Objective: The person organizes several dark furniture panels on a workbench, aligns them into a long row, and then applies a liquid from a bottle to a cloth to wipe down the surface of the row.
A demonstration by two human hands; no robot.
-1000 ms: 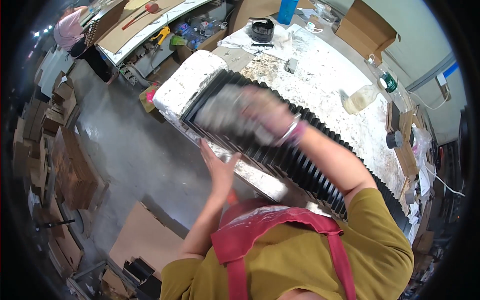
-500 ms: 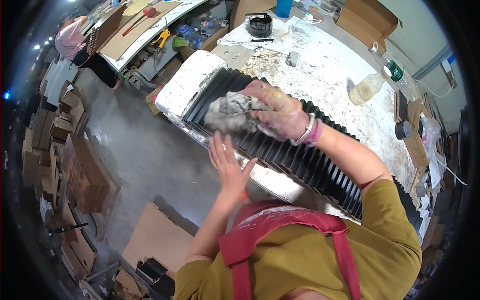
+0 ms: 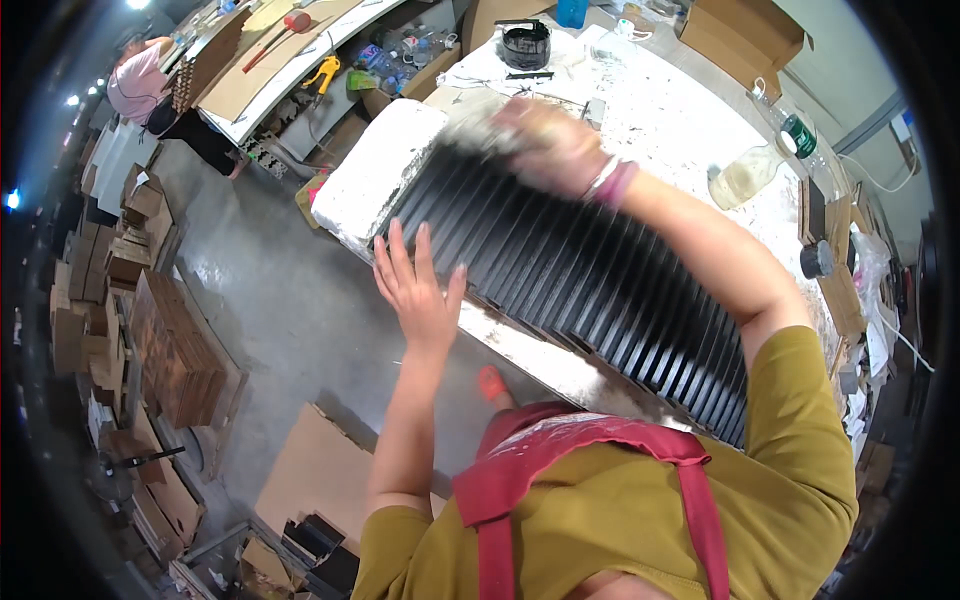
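Observation:
A black slatted panel (image 3: 590, 285) with many parallel ridges lies along the near side of the white table. My right hand (image 3: 560, 148), blurred by motion, grips a greyish-white rag (image 3: 480, 130) over the panel's far edge, close to its left end. The fingers of my left hand (image 3: 418, 285) are spread, with the tips at the panel's near left edge; nothing is held in it. Beyond the panel's left end sits a white foam block (image 3: 375, 165).
A black-stained tub (image 3: 525, 46) stands at the back of the table (image 3: 660, 120). Toward the right are a bottle of cloudy liquid (image 3: 745, 178) and an open cardboard box (image 3: 745, 45). Flattened cardboard (image 3: 315, 465) lies on the floor. A person (image 3: 140, 85) stands at the far left.
My right hand and the rag have swept away from me, from the panel's middle to its far edge. My left hand has shifted left and farther along the near edge.

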